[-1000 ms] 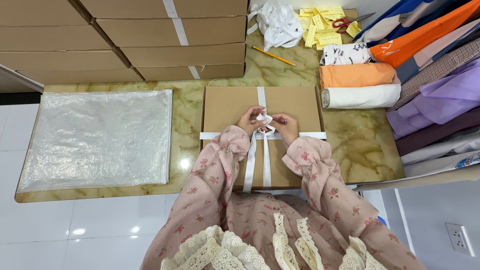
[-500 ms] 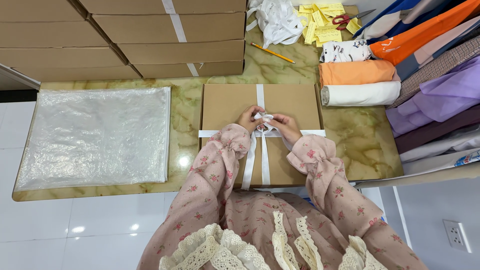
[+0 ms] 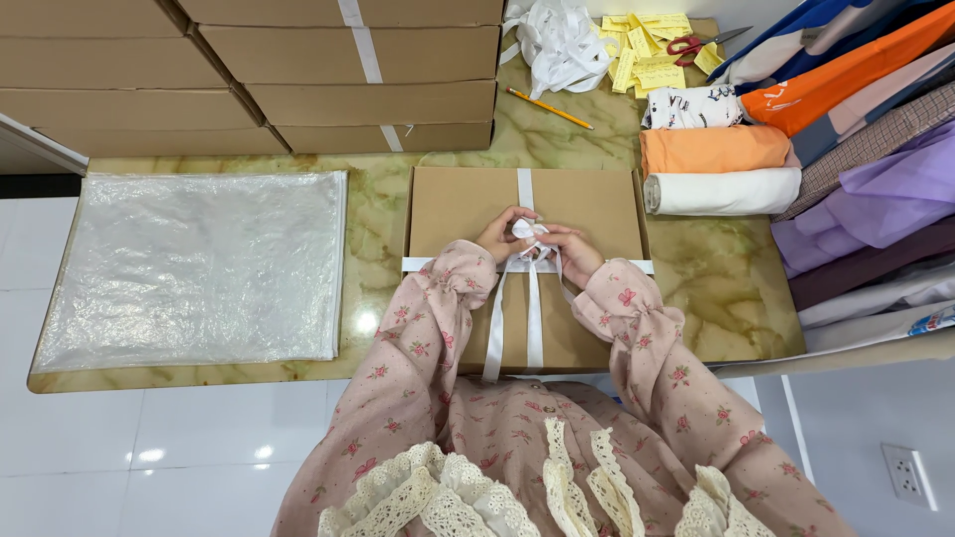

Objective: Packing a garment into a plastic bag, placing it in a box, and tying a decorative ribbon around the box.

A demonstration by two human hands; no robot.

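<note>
A flat brown cardboard box [image 3: 453, 204] lies on the marble table, crossed by a white ribbon [image 3: 524, 186] lengthwise and widthwise. My left hand [image 3: 499, 237] and my right hand [image 3: 570, 247] meet at the box's middle, both pinching loops of the ribbon at the crossing. Two loose ribbon tails [image 3: 534, 318] hang toward me over the box's near half. My sleeves are pink with a flower print.
Stacked cardboard boxes [image 3: 298, 70] fill the far left. A pile of clear plastic bags [image 3: 199, 264] lies left. Fabric rolls [image 3: 721, 149] and folded cloth crowd the right. A ribbon heap [image 3: 557, 40], yellow notes [image 3: 642, 50], pencil [image 3: 545, 107] and scissors [image 3: 691, 42] sit at the back.
My hands stay at the ribbon crossing, fingers working the loops closer together. The view shifted slightly.
</note>
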